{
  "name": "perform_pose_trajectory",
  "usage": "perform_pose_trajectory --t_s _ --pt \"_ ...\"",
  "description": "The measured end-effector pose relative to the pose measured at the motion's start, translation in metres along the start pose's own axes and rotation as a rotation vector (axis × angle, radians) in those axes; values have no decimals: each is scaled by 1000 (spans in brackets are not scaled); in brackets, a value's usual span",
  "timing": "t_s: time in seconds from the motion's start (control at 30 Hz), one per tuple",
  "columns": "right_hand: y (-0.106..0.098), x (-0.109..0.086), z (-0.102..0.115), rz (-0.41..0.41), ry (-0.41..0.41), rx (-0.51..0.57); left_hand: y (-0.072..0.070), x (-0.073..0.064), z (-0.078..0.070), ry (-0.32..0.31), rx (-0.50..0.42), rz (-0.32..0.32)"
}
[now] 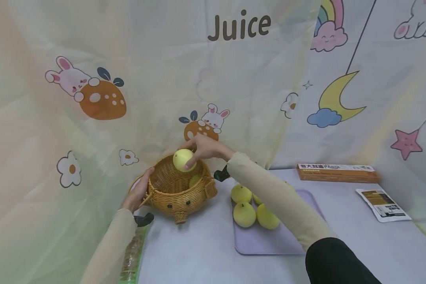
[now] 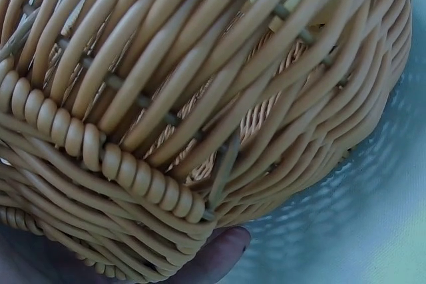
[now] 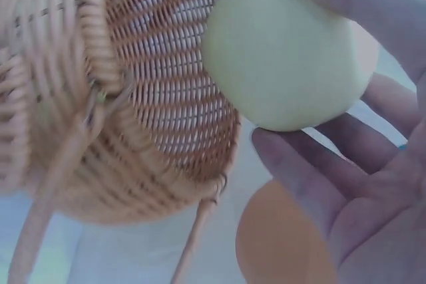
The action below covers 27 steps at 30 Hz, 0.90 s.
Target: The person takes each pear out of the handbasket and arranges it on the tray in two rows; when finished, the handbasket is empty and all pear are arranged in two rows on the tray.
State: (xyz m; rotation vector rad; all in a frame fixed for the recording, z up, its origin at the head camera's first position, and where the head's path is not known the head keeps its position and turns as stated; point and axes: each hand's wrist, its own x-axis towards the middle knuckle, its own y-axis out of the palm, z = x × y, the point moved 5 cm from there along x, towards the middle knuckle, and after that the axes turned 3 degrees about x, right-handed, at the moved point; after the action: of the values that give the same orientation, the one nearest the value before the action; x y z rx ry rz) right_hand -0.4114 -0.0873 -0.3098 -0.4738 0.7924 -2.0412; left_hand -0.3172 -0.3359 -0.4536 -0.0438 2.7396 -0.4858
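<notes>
My right hand (image 1: 204, 146) holds a round yellow-green fruit (image 1: 183, 159), like an apple or pear, over the wicker basket (image 1: 163, 202). In the right wrist view, fingers and thumb are spread around the fruit (image 3: 286, 51), beside the basket's open mouth. The basket has two dark eyes, a woven snout and small ears. Another such fruit (image 1: 194, 180) lies inside it. My left hand (image 1: 139, 192) grips the basket's left side near the handle. The left wrist view shows a fingertip (image 2: 223, 247) under the woven ear (image 2: 126, 211); the other fingers are mostly hidden.
Several similar fruits (image 1: 244, 214) sit on a purple tray (image 1: 255, 244) at right, partly behind my right forearm. Farther right are a long pasta box (image 1: 337, 173) and a white-edged pouch (image 1: 382, 205). A green-edged packet (image 1: 133, 256) lies by my left sleeve. A printed curtain (image 1: 156, 79) hangs behind.
</notes>
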Motion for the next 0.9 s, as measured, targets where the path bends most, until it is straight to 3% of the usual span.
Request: perform_pose_trajectory --t_s 0.23,0.53,0.67,0.9 --pt "-14 -30 0 -69 4 -12 0 -1 6 -34 5 8" --pt "-37 -77 -10 -96 22 10 -2 0 0 -16 41 1" --pt "-47 -97 -20 -121 57 55 -3 1 4 -37 37 7" --pt "-67 -139 -40 -189 132 97 1 7 4 -12 25 22"
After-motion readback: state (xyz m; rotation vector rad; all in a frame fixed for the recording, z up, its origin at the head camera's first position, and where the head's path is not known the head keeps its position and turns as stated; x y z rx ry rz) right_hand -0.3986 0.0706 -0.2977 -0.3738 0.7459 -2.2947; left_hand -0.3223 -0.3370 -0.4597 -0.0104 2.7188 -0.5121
